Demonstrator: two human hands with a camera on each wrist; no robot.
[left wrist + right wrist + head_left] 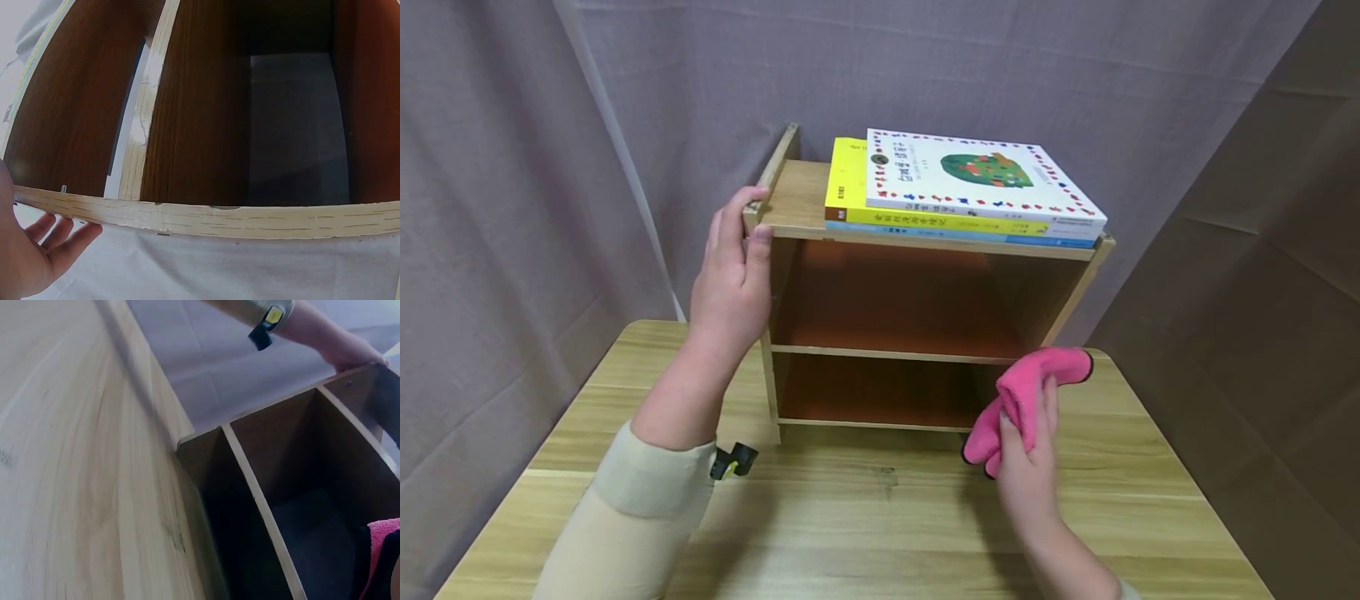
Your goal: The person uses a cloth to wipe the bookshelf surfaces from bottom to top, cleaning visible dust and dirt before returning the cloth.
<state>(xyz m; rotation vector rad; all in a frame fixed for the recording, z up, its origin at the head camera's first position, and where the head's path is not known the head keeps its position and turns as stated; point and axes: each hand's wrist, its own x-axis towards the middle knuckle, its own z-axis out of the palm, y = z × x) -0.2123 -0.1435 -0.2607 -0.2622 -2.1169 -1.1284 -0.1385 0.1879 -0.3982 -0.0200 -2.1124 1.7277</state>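
A small wooden shelf unit [895,353] stands on the table, its front facing me. My left hand [730,283] grips the front top corner of its left side panel, thumb on the inner side. In the left wrist view, the fingers [72,244] lie along the panel's outer face. My right hand [1028,479] holds a bunched pink cloth [1022,396] with dark edging, in front of the unit's lower right side. Only a bit of the cloth [380,532] shows at the right wrist view's edge. Both lower compartments of the unit show their reddish-brown inside.
Several books lie stacked on the unit's top board, a white picture book [917,171] uppermost over a yellow book [847,179] and a blue one [880,227]. The wood-grain table [850,525] extends toward me. Grey curtains [715,75] hang behind and beside it.
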